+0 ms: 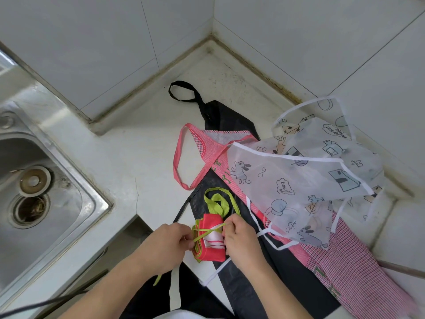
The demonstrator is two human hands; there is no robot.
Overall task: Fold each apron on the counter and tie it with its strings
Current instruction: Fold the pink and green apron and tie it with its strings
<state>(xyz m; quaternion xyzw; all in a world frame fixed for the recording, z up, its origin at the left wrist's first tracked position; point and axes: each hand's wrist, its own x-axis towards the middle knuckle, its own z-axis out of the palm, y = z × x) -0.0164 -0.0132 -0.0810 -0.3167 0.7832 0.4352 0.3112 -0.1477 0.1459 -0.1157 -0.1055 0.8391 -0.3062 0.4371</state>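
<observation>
A red apron folded into a small bundle (210,241) lies on a black apron (232,279) near the counter's front edge. Lime-green strings (208,230) cross over the bundle, and a green loop (217,201) lies just behind it. My left hand (166,245) pinches a green string at the bundle's left side. My right hand (240,238) pinches the other string end at its right side. A pink checked apron (354,268) and a translucent white printed apron (296,178) lie spread out to the right, overlapping.
A steel sink (46,192) with a drain sits at the left. The white counter (138,153) runs into a tiled wall corner (212,35) behind. The black apron's neck loop (184,90) reaches toward that corner. A pink neck loop (181,157) lies mid-counter.
</observation>
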